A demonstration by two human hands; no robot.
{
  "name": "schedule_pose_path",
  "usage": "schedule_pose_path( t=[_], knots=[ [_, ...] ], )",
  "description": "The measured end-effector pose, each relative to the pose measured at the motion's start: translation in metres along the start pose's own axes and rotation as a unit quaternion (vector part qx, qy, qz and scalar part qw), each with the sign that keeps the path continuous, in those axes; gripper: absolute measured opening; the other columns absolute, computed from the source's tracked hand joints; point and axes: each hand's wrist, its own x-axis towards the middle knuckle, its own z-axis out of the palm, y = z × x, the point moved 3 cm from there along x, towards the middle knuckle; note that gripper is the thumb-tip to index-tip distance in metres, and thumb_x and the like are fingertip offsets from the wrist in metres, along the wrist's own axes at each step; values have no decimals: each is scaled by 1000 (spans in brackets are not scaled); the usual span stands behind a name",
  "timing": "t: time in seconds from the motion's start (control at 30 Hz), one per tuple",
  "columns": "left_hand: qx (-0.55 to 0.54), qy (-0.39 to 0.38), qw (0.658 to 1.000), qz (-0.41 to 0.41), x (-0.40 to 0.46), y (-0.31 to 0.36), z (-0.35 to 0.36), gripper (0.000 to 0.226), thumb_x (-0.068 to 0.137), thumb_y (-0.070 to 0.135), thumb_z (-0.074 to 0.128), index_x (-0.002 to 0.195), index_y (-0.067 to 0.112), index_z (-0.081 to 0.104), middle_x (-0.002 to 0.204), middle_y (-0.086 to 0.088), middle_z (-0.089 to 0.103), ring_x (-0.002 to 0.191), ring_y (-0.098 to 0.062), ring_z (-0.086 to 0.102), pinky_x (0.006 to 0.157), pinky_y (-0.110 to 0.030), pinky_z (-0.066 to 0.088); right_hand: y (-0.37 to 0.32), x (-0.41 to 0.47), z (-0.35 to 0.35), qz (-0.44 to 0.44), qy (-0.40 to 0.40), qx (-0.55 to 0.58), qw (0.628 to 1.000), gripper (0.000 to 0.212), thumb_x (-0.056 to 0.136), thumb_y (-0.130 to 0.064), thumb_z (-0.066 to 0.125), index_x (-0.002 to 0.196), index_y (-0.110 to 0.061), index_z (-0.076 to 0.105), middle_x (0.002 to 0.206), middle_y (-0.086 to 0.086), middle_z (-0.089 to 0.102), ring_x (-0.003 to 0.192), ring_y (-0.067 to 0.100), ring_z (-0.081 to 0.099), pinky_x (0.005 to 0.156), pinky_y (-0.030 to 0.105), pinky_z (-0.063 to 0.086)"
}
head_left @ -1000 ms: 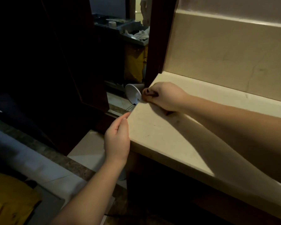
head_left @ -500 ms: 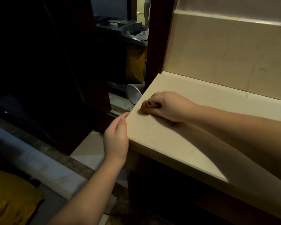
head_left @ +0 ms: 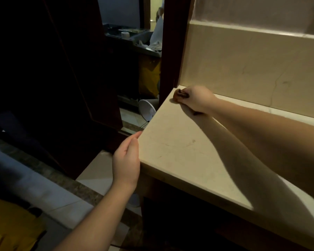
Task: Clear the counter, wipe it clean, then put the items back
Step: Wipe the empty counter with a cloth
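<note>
Right hand fisted, grip curled round small dark cloth, pressed on desk at far-left corner. Left hand fingers straight, flat against desk's left edge, well nearer than cloth.

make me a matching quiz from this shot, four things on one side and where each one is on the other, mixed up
Things
1. left hand
2. right hand
3. white round dish
4. yellow bag

Places
A. on the floor past the counter's left edge
B. at the counter's far left corner, curled round a small dark thing
C. against the counter's near left edge, fingers straight
D. hanging in the room beyond the doorway

Pairs: 1-C, 2-B, 3-A, 4-D
</note>
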Motion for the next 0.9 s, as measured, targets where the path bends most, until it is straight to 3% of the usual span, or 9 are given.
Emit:
schedule_pose_path(
  t=[0.1,0.2,0.3,0.37,0.47,0.57,0.67,0.83,0.9],
  knots=[
    [4,5,1000,2,-1,-1,0,27,102,19,41,104,37,62,99,23,67,96,12,58,75,-7,45,-23,4,15,-53,15,13,998,27,91,-42,57,88,-16,66,88,8,63,88,28,60,64,28,32],
    [-5,9,1000,7,1,-1,1,27,102,16,42,109,31,64,103,18,67,99,9,59,79,-11,46,-42,-17,23,-133,-19,28,991,20,93,-35,57,91,-18,66,86,1,57,84,21,55,66,26,29],
    [-11,5,1000,3,2,-1,1,27,102,15,42,106,32,64,103,16,68,98,8,60,78,-11,46,-10,12,10,-37,1,-16,999,35,91,-51,54,90,-18,66,83,7,60,82,29,58,62,29,33],
    [-12,4,1000,0,2,-1,1,28,102,16,42,106,33,64,104,15,68,100,5,60,81,-17,46,11,37,5,48,20,-33,998,34,90,-53,53,89,-20,64,79,6,57,82,31,60,62,29,36],
    [-15,4,1000,4,2,-2,1,28,102,16,42,108,31,65,105,14,69,102,2,61,82,-20,46,-4,50,16,26,24,-45,998,17,93,-34,51,91,-20,61,82,4,54,89,31,61,64,31,38],
    [-12,4,1000,8,3,-4,1,28,102,18,43,106,34,65,104,17,69,103,1,61,83,-22,46,-8,40,22,-21,11,-57,998,25,94,-41,50,83,-19,54,78,4,53,78,28,55,61,32,38],
    [-6,-2,1000,18,4,-8,-1,28,95,29,43,111,31,66,108,15,69,107,-2,60,88,-28,47,10,45,17,13,27,-100,995,30,94,-45,47,91,-19,62,78,3,54,74,26,52,59,30,38],
    [2,7,1000,22,5,-5,-1,29,101,18,44,105,37,65,106,18,69,105,0,61,87,-26,46,4,67,21,46,46,-117,991,18,88,-20,58,104,-17,67,100,8,65,94,32,62,64,31,42],
    [5,9,1000,23,4,-4,0,30,101,16,43,103,38,65,104,21,69,103,2,61,84,-23,45,10,60,18,41,37,-108,993,20,91,-32,57,101,-17,66,94,8,63,90,32,61,64,31,41]
  ],
)
